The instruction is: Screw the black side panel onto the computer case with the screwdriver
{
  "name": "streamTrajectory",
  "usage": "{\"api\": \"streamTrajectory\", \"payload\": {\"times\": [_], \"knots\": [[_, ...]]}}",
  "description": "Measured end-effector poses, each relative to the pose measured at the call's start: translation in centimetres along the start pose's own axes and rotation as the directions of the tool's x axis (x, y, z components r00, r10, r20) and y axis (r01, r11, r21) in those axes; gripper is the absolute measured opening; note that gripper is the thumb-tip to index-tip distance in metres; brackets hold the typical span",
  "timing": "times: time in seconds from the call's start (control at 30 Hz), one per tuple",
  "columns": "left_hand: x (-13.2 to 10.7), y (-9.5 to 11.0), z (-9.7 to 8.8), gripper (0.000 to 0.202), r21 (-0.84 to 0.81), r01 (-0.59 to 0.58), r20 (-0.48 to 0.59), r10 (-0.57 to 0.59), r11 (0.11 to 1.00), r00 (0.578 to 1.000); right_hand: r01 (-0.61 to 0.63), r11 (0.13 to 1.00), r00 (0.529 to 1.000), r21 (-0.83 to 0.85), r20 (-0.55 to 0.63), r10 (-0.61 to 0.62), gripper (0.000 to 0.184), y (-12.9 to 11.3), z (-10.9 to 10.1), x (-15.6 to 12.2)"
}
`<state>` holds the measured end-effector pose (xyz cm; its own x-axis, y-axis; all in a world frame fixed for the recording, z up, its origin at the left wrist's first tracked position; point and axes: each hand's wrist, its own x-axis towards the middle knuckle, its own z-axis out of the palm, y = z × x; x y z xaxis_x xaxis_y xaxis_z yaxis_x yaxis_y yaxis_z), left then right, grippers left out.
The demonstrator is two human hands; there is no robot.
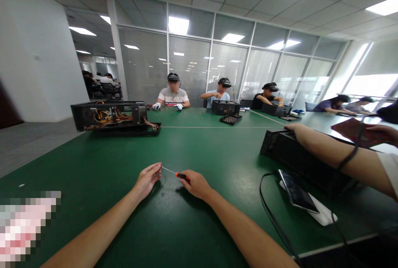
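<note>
A screwdriver point(178, 175) with a black and orange handle and a thin metal shaft is held just above the green table. My right hand point(195, 184) is closed around its handle. At the shaft's far end, my left hand point(149, 179) pinches the tip between thumb and fingers; whether a small part is also there is too small to tell. The shaft points to the left, slightly upward in the view.
An open computer case point(108, 117) with cables stands at the left back. On the right, a co-worker's arm point(329, 148) reaches over another black case point(292, 152). Near it lie a phone point(298, 191) and a black cable point(269, 206). Several people sit across the green table point(93, 177).
</note>
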<state>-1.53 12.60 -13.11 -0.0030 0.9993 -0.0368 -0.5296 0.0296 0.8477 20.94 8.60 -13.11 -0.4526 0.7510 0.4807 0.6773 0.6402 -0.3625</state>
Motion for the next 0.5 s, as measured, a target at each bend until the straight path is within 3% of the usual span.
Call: {"api": "streamTrajectory", "payload": {"times": [0.5], "knots": [[-0.17,0.14,0.25,0.018,0.001,0.001,-0.017,-0.001,1.000,1.000,-0.017,1.000,1.000,0.006,0.005,0.017,0.028,-0.05,-0.01,-0.02]]}}
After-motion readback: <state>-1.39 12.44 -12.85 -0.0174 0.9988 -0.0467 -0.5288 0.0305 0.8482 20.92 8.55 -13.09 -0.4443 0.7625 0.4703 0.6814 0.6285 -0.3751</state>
